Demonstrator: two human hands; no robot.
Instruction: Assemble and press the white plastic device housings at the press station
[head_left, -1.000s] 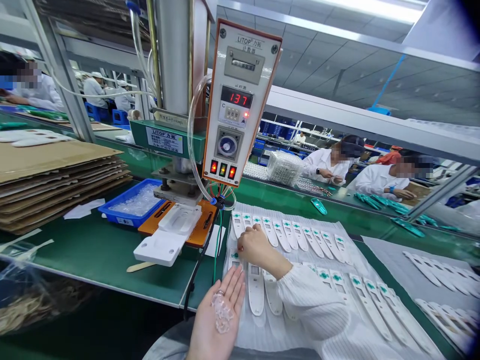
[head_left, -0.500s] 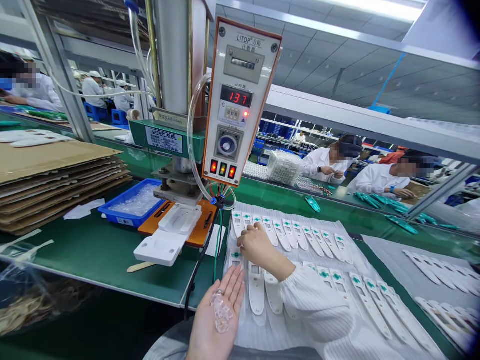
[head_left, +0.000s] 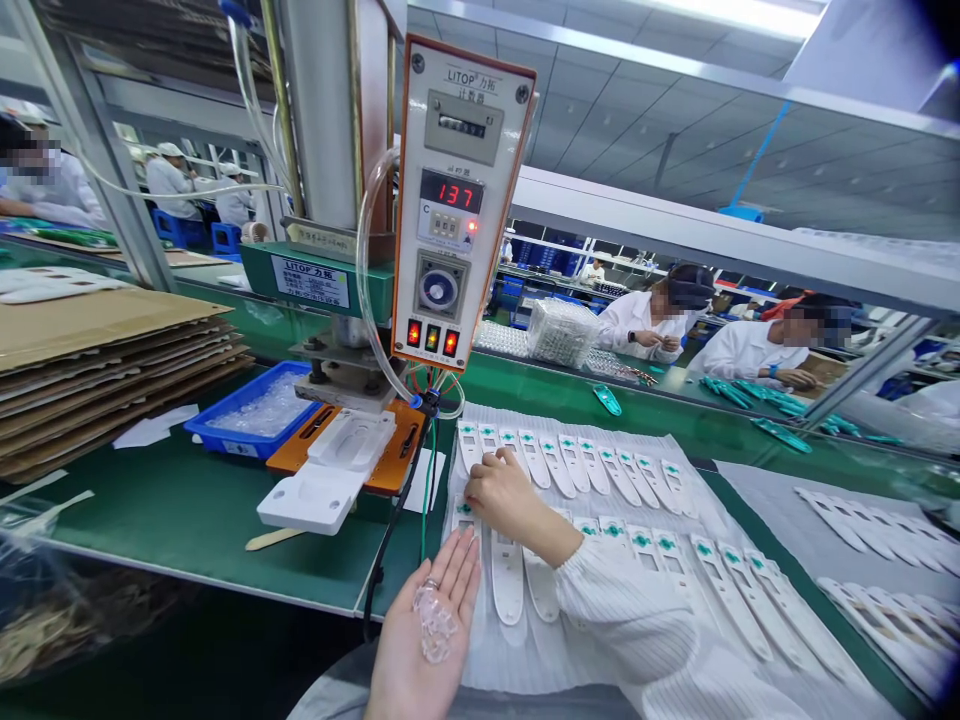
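Observation:
My left hand [head_left: 424, 630] lies palm up at the bottom of the view, cupping a small heap of clear plastic pieces [head_left: 433, 620]. A ring shows on one finger. My right hand [head_left: 504, 495], in a white ribbed sleeve [head_left: 630, 620], rests with curled fingertips on the white plastic strips [head_left: 507, 575]. These strips have green marks and lie in rows on a white ribbed sheet [head_left: 600, 450]. Whether my right fingers pinch a small piece is hidden.
To the left stand a LITOP press with a control panel [head_left: 461, 200] reading 137, a white fixture [head_left: 304, 500] on an orange plate [head_left: 390, 460], a blue tray [head_left: 240, 425] of clear pieces and stacked cardboard [head_left: 97, 365]. Co-workers [head_left: 649, 325] sit beyond.
The whole view has shifted slightly left as my head turned. My right hand has moved slightly left along the strips. My left hand still cups the clear pieces.

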